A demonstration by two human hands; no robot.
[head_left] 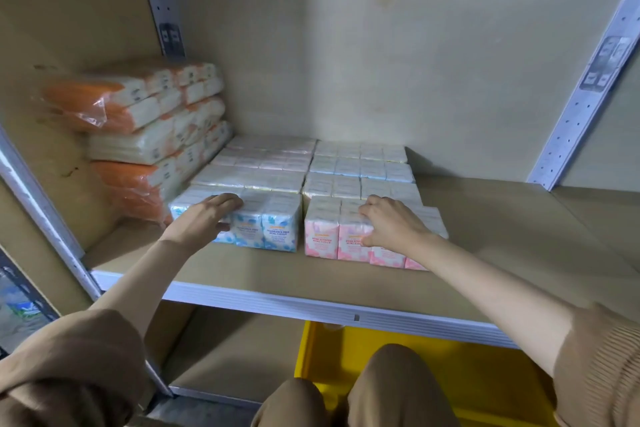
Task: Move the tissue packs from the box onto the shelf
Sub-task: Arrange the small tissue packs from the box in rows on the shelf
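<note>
Two columns of mini tissue packs lie on the wooden shelf (242,270). The front left one is a blue tissue pack (273,229) and my left hand (204,215) grips its left end, fingers over the top and thumb on the front. The front right one is a pink tissue pack (322,236); my right hand (391,222) grips it the same way near its middle. Both packs rest on the shelf, pushed up against the rows behind (346,170). The yellow box (485,367) sits below the shelf near my knees, its inside mostly hidden.
Large orange-and-white tissue bundles (138,135) are stacked at the shelf's left end against the side panel. Perforated metal uprights (581,104) frame the bay. The shelf's right part (519,229) is bare wood. A lower shelf (235,350) lies beneath.
</note>
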